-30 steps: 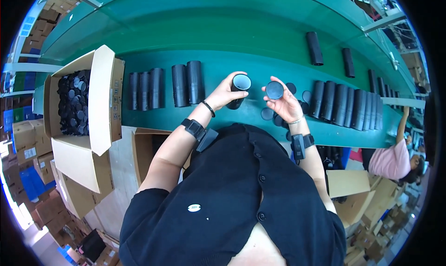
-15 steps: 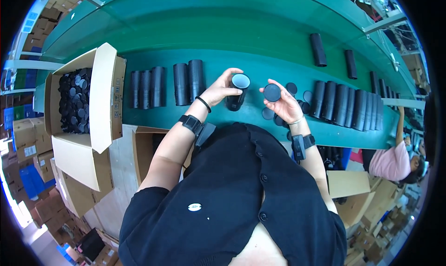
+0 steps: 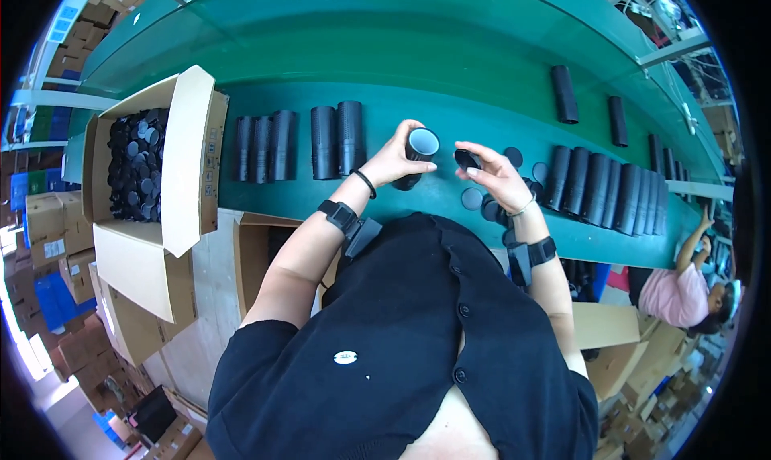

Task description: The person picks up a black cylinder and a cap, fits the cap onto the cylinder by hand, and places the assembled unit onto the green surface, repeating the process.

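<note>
My left hand [image 3: 399,156] is wrapped round a black cylindrical tube [image 3: 422,143], whose open upper end shows a pale inside. Just to the right, my right hand [image 3: 501,175] pinches a round black cap [image 3: 466,160] between thumb and fingers, tilted nearly on edge. A gap separates the cap from the tube's mouth. Several loose black caps [image 3: 471,198] lie on the green bench by my right hand, some partly hidden under the wrist.
Black tubes [image 3: 338,139] lie in groups left on the green bench [image 3: 265,200]; more tubes [image 3: 597,188] lie to the right. An open carton [image 3: 189,163] of black caps [image 3: 138,167] stands at far left. Another person [image 3: 683,291] in pink works at far right.
My right hand has turned the cap from facing up to nearly edge-on. The tube in my left hand now sits slightly further right in the picture, as the whole view has shifted a little.
</note>
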Tool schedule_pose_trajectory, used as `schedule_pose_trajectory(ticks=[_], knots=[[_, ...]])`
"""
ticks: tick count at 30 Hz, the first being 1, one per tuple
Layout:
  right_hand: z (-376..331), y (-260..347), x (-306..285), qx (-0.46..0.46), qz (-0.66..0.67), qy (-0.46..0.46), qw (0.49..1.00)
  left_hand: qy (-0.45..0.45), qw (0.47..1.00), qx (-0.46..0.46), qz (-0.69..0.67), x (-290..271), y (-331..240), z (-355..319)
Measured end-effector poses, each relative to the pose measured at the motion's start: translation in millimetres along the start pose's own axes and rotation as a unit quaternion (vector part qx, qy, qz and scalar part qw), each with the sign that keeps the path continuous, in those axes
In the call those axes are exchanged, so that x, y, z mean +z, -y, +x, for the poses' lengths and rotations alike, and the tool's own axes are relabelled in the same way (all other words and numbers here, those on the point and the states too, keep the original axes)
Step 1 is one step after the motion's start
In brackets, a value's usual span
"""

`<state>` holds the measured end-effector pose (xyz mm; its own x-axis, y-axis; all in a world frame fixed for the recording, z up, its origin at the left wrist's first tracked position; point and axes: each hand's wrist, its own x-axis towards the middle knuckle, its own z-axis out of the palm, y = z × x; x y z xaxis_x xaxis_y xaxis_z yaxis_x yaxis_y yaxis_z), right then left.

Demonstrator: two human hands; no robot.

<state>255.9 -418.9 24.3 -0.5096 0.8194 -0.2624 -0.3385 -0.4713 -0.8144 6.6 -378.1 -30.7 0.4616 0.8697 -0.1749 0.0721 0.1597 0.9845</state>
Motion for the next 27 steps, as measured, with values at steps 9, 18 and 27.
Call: schedule_pose_trajectory(ticks=[9, 18, 27], knots=[[23, 16, 25, 0.037, 0.013, 0.035, 0.999, 0.065, 0.996, 0.0, -0.061, 1, 2, -2], [12, 12, 14, -0.055, -0.297, -0.043, 0.952, 0.054, 0.998, 0.005, 0.016, 3, -3, -5], [30, -6, 23, -0.164, -0.506, -0.063, 0.844, 0.073, 0.989, 0.06, 0.112, 16, 4, -4]])
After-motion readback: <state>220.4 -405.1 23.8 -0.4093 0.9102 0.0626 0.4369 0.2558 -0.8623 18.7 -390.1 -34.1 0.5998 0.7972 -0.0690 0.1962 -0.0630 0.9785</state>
